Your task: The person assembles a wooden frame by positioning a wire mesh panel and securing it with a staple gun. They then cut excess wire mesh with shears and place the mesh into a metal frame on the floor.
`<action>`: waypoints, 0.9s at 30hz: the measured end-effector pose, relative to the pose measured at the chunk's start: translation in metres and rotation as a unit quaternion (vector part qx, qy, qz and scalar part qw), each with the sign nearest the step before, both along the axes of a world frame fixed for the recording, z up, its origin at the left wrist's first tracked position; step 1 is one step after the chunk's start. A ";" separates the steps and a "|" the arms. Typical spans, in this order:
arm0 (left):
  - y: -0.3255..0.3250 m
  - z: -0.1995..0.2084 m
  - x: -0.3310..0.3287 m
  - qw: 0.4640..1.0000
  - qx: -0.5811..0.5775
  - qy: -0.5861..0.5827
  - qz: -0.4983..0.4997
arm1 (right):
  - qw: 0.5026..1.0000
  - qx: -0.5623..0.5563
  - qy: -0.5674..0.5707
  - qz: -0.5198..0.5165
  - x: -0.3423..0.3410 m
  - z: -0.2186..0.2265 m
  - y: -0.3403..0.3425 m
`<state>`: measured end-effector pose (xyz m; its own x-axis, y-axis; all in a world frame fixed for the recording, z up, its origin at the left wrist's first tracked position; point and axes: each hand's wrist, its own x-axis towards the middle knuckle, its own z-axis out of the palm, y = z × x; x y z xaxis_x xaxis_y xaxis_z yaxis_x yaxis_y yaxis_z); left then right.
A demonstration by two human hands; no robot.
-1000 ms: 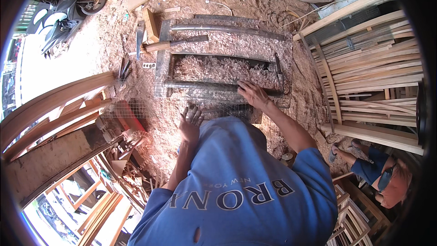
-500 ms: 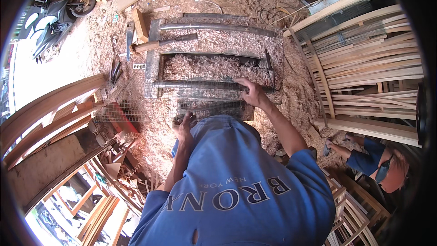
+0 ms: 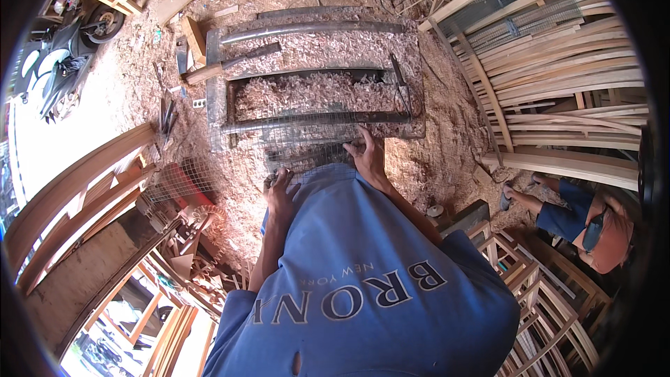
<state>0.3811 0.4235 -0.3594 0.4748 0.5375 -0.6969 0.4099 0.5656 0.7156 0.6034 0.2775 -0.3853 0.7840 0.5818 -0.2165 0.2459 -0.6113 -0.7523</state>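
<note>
A sheet of wire mesh with square openings stretches in front of my body, over the near rail of a dark slatted frame. My left hand is closed on the mesh's near edge, with the fingertips partly hidden. At the mesh's right edge, my right hand grips with bent fingers and thumb. The dark wooden frame lies among shavings. On its left side rests a long-bladed tool with a wooden handle. A thin dark tool lies at its right.
Wood shavings cover the floor. Stacked timber strips line the right, and curved boards stand at the left. Another person is at the far right. A motorcycle stands at the upper left, and wooden frames lie at the lower right.
My right hand has come nearer to my body and slightly left, closer to my left hand. The mesh's right edge has moved with it. The whole view has shifted slightly.
</note>
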 end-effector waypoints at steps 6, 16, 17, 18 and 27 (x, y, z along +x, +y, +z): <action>-0.002 0.003 0.008 0.946 -0.150 0.011 0.286 | 0.991 -0.001 0.126 -0.041 -0.004 0.018 -0.008; -0.005 -0.005 0.007 0.953 -0.142 -0.016 0.266 | 0.984 0.104 0.128 -0.070 -0.004 0.012 -0.005; -0.004 -0.009 0.009 0.967 -0.101 -0.026 0.232 | 0.986 0.080 0.130 -0.065 -0.002 0.008 -0.003; -0.004 -0.012 0.010 0.973 -0.082 -0.006 0.214 | 0.988 0.055 0.132 -0.060 0.000 0.004 -0.001; -0.001 -0.030 0.000 0.981 -0.096 -0.005 0.167 | 0.989 0.036 -0.112 0.089 0.010 0.040 -0.003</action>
<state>0.3806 0.4223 -0.3891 0.3008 0.5244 -0.7965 0.1720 0.7917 0.5862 0.6134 0.2742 -0.3452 0.6910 0.7228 -0.0023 0.5099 -0.4897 -0.7073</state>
